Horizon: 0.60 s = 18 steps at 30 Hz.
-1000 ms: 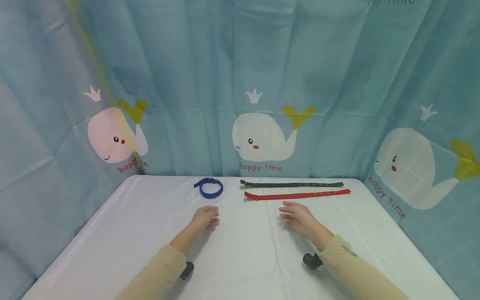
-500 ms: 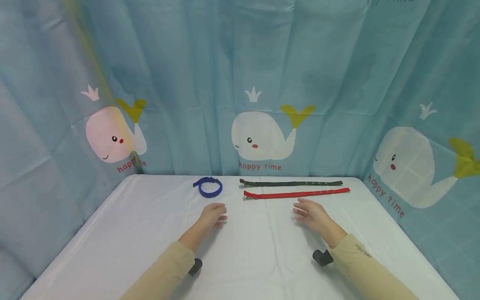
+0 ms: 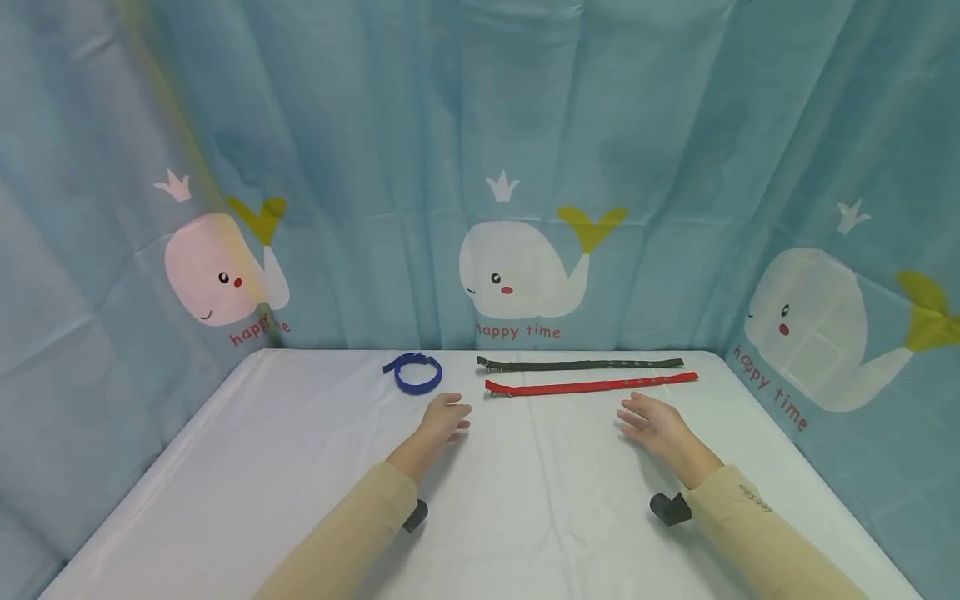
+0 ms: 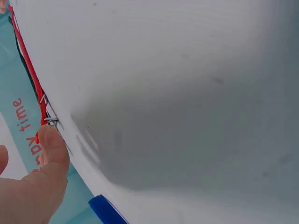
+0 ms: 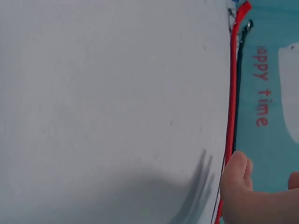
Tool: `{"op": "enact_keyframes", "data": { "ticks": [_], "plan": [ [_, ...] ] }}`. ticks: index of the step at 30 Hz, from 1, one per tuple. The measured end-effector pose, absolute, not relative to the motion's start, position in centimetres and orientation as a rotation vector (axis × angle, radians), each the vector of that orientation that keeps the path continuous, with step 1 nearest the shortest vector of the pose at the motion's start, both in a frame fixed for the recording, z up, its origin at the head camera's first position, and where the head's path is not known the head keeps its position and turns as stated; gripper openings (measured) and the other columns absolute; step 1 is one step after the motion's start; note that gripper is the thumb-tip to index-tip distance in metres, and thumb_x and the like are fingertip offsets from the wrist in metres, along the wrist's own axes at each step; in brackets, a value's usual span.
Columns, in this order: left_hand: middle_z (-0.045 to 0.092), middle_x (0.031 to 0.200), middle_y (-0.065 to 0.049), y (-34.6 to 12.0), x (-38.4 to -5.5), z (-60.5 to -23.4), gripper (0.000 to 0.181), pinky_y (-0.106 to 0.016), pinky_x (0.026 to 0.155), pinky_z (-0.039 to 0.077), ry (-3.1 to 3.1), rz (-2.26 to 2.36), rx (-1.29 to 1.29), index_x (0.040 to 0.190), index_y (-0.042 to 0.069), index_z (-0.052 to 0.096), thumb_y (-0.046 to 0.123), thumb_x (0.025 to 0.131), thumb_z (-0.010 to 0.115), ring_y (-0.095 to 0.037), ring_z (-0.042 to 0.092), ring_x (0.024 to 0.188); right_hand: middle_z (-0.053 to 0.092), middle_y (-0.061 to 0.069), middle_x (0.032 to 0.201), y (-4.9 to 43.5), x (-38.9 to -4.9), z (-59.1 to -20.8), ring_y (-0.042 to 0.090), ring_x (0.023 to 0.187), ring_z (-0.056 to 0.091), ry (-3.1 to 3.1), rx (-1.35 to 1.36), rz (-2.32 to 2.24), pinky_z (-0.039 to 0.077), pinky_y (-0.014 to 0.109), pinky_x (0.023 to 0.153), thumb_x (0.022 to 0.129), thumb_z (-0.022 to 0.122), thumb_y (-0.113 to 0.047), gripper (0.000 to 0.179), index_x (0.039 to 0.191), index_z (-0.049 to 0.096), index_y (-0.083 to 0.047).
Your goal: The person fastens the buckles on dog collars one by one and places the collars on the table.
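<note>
Left hand (image 3: pixel 441 419) and right hand (image 3: pixel 658 427) shifted rightward, empty and relaxed, near the red strap (image 3: pixel 577 387) right of frame centre.

In the head view, the table (image 3: pixel 540 508) spreads across the lower frame, the curtain (image 3: pixel 375 167) behind it. Near its far edge, the looped strap (image 3: pixel 417 388) lies left of centre; to its right lies the rear strap (image 3: pixel 581 365), with the front strap (image 3: pixel 592 387) just before it. The left hand (image 3: pixel 442 418) is below and right of the loop, the right hand (image 3: pixel 657 423) (well apart from it) below the front strap's right half.
</note>
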<state>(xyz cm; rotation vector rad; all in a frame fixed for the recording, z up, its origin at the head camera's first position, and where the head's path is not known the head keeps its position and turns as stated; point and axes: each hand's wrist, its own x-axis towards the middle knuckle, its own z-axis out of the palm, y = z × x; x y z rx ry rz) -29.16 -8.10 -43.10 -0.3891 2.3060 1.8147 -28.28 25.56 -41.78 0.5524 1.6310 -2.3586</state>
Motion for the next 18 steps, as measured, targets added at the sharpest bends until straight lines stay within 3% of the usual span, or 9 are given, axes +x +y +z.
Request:
{"op": "enact_keyframes", "data": {
  "ticks": [6,11,18],
  "plan": [
    [0.054,0.133,-0.023,-7.2,-30.3,-43.4,0.05,-0.044,0.09,0.049,2.305,1.814,-0.418,0.142,-0.002,0.041,0.012,0.097,0.056,-0.032,0.062,0.109,-0.002,0.014,0.161,27.5,-28.4,-42.5,0.03,0.146,0.013,1.615,0.516,-2.374,0.022,0.042,0.114,0.105,0.034,-0.013,0.064,0.154,-0.007,-0.01],
    [0.047,0.14,-0.023,-6.4,-30.8,-43.6,0.055,-0.044,0.09,0.049,2.32,1.817,-0.434,0.145,-0.002,0.037,0.008,0.095,0.058,-0.033,0.06,0.111,0.005,0.015,0.161,29.7,-29.1,-43.3,0.029,0.145,0.02,1.607,0.493,-2.394,0.03,0.04,0.111,0.105,0.039,-0.017,0.067,0.154,-0.005,-0.007],
    [0.045,0.14,-0.025,-5.0,-32.1,-43.8,0.057,-0.047,0.098,0.044,2.288,1.833,-0.529,0.145,-0.001,0.038,0.003,0.093,0.06,-0.033,0.06,0.109,-0.012,0.01,0.16,31.0,-28.8,-41.8,0.027,0.147,0.006,1.632,0.568,-2.401,0.016,0.038,0.115,0.106,0.023,-0.023,0.06,0.152,-0.013,-0.007]
  ]
}}
